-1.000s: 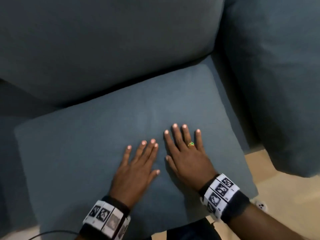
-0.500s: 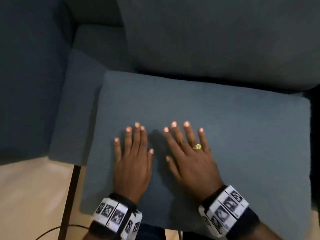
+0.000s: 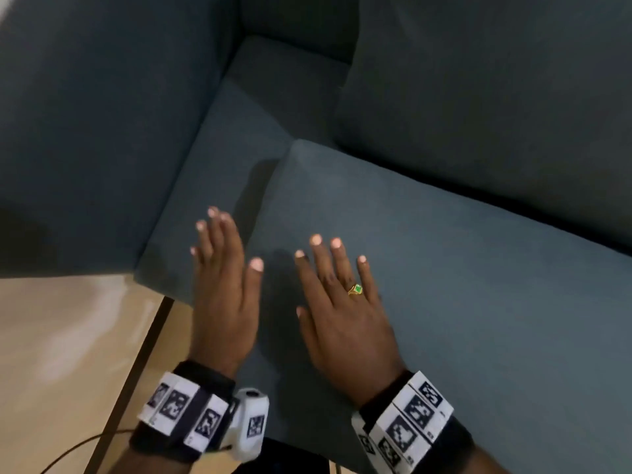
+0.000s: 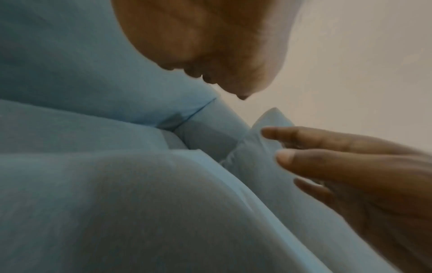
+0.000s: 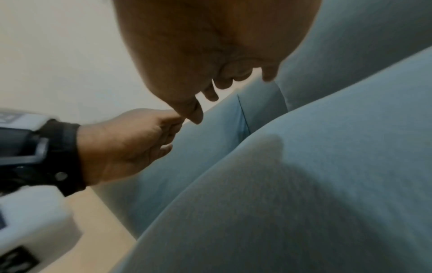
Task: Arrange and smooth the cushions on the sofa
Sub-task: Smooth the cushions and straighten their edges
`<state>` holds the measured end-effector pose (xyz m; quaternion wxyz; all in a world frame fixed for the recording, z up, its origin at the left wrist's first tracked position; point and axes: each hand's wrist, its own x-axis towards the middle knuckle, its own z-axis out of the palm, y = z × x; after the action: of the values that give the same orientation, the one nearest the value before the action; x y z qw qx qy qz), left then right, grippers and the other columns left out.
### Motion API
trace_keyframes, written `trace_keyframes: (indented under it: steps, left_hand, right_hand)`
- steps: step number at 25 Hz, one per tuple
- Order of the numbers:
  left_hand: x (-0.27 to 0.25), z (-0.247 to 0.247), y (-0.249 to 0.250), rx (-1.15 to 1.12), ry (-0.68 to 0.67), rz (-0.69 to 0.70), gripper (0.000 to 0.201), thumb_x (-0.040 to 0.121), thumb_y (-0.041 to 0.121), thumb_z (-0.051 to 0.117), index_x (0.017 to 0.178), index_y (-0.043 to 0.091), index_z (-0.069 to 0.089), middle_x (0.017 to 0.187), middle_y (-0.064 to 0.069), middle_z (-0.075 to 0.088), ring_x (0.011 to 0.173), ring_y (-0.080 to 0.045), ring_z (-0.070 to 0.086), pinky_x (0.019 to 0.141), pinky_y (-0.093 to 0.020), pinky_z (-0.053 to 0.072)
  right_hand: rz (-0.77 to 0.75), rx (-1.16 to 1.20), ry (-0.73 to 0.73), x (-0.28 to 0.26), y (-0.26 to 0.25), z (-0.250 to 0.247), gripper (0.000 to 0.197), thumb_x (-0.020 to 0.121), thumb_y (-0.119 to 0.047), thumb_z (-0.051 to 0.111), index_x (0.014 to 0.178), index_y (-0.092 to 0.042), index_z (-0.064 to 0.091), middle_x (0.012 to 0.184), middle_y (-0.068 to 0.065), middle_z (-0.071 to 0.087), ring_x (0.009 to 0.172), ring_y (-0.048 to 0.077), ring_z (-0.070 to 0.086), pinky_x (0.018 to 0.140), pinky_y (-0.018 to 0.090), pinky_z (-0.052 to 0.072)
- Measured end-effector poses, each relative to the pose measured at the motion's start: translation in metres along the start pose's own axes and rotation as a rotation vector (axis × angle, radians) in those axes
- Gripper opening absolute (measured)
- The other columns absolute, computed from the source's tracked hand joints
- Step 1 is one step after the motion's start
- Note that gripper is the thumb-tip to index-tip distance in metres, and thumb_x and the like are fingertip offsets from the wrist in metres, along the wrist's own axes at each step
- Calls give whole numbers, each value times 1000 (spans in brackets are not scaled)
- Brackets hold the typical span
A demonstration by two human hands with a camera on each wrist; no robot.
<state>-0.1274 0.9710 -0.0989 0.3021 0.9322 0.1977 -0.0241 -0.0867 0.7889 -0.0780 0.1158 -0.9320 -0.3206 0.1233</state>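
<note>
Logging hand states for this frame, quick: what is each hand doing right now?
Left hand: open, fingers straight, at the left edge of the seat cushion, holding nothing.
Right hand: open, fingers spread over the cushion, holding nothing.

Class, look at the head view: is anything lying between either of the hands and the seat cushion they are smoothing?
Nothing visible does. The right hand lies flat on the cushion, fingers straight. The left hand is open over the cushion's left edge, beside the sofa arm; whether it touches the fabric cannot be told.
</note>
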Motion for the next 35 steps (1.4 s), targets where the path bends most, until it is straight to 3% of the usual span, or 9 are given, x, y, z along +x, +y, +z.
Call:
trace_keyframes:
  steps: [4, 7, 13, 17, 21, 23, 26, 29, 35]
  left_hand:
    - [13, 23, -15, 66, -269, -74, 81, 96, 69, 4, 155, 17, -16, 161, 6, -27, 153, -17, -17, 126, -52, 6]
    - [29, 36, -15, 23, -361, -179, 82, 99, 66, 24, 160, 22, -10, 167, 4, -9, 155, -19, 1, 126, -49, 10]
    - [101, 33, -9, -27, -369, -354, 76, 101, 53, 43, 160, 15, 16, 153, -20, 45, 137, -41, 46, 111, -44, 36]
    - [114, 44, -6, 146, -288, -186, 29, 103, 37, 50, 103, 10, 61, 106, -25, 70, 98, -48, 64, 76, -44, 45]
    - [127, 33, -7, 208, -230, -109, 34, 101, 30, 55, 73, 11, 53, 85, -22, 69, 84, -47, 64, 67, -43, 40]
    - [127, 31, -7, 221, -242, -88, 34, 101, 29, 57, 73, 10, 56, 83, -21, 69, 83, -46, 64, 65, -42, 38]
    - [122, 23, -10, 152, -222, -58, 35, 99, 26, 61, 69, 9, 55, 74, -18, 66, 74, -44, 62, 61, -39, 37]
    - [126, 1, -3, 29, -211, -31, 42, 99, 29, 62, 63, 10, 50, 61, -9, 56, 63, -38, 55, 60, -45, 46]
    - [163, -3, 21, 30, -50, 104, 47, 90, 45, 45, 78, 4, 64, 80, -19, 68, 76, -42, 64, 67, -48, 50]
  right_hand:
    - [-47, -53, -175, 15, 7, 14, 74, 95, -48, 57, 159, -21, 32, 168, -1, 23, 157, 21, 2, 124, 56, 14]
    - [-39, 58, -169, 19, 33, 18, 72, 95, -49, 50, 160, -25, 27, 169, -2, 17, 156, 17, 6, 125, 53, 6]
    - [775, 174, -219, 25, 251, -43, 59, 100, -52, 52, 153, -34, 35, 169, 8, 15, 154, 29, 19, 120, 60, 13]
    - [683, 203, -203, 28, 294, -25, 15, 97, -29, 65, 88, -38, 57, 126, 3, 68, 122, 30, 60, 110, 50, 25]
    - [727, 173, -364, 37, 311, -26, 56, 95, -45, 66, 144, -23, 51, 158, 9, 40, 144, 32, 41, 119, 47, 28]
    - [748, 83, -438, 41, 318, -32, 41, 95, -49, 64, 128, -26, 67, 140, 10, 60, 127, 33, 56, 105, 43, 44]
    - [726, 57, -327, 43, 314, -50, 26, 93, -45, 68, 85, -21, 75, 93, 11, 72, 93, 34, 65, 82, 38, 51]
    - [744, 34, -202, 39, 312, -97, 24, 91, -37, 73, 71, -24, 67, 85, 14, 69, 82, 31, 62, 74, 35, 46]
    - [808, 30, 64, 49, 315, -142, 22, 93, -28, 72, 84, -8, 76, 94, 22, 70, 93, 45, 64, 78, 41, 45]
